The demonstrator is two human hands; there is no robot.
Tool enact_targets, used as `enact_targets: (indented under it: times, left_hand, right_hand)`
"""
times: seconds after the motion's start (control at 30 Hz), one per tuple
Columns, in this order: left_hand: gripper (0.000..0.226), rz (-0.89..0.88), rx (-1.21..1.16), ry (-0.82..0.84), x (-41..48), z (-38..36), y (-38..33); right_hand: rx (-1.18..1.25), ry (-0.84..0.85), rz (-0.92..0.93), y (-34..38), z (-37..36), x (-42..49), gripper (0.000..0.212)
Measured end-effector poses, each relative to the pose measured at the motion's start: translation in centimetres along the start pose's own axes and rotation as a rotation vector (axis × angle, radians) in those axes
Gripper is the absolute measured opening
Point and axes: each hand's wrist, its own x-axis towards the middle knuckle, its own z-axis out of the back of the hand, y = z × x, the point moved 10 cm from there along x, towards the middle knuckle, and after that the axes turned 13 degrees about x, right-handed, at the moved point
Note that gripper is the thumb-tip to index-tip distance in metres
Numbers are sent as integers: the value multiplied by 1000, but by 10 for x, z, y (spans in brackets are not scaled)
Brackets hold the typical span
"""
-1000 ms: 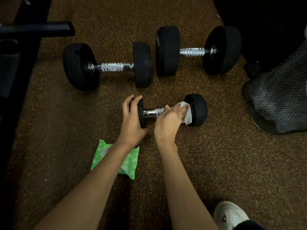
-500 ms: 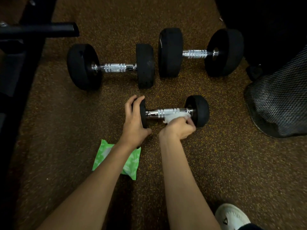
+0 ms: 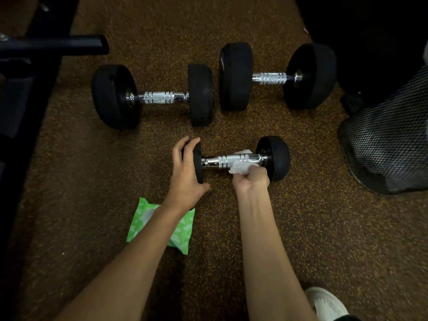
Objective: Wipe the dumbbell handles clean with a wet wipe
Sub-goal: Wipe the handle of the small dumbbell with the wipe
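Wipe [image 3: 239,168] in right hand [image 3: 251,179] probably curls beneath dumbbell handle [image 3: 215,161].

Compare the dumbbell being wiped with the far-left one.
The small black dumbbell has smaller heads than the large black far-left dumbbell. The left hand grips the small one; the right hand holds a white wipe to it; the large one lies untouched. Both have chrome handles.

Both arms are reaching forward.
Left hand [image 3: 185,173] is gripping the dumbbell [image 3: 275,158]; right hand [image 3: 252,180] is clutching the wipe [image 3: 238,168].
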Motion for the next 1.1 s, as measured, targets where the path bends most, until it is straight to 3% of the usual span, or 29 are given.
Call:
enact_targets:
  times: [0.17,0.37,0.53,0.63,0.73,0.8,0.9,1.03,1.1]
  left_hand:
    - [106,-3,5,-3,0,2,0]
    - [107,11,-7,17,0,2,-2]
    - [108,-1,-1,24,2,0,0]
    - [108,1,5,31,2,1,-1]
    - [108,3,0,34,1,2,-1]
    - [106,-9,-6,30,1,1,-1]
    - [105,-18,-10,29,1,0,0]
    - [106,-19,-13,43,2,-1,1]
    - [106,-19,-18,43,2,-1,1]
  right_hand:
    - [-92,11,-15,9,-12,9,32]
    - [-498,-22,159,18,2,-16,27]
    - [-656,-14,244,28,19,-19,19]
    - [-956,72,564,57,-1,-39,19]
    - [-1382,392,1029,64,-59,-80,25]
    - [-1671,611,1149,44,-83,-79,27]
    - [-2133,785,1088,9,-87,-55,24]
    - [-2181,917,755,-12,-90,-43,18]
    - [-2202,1006,686,-25,-92,-42,20]
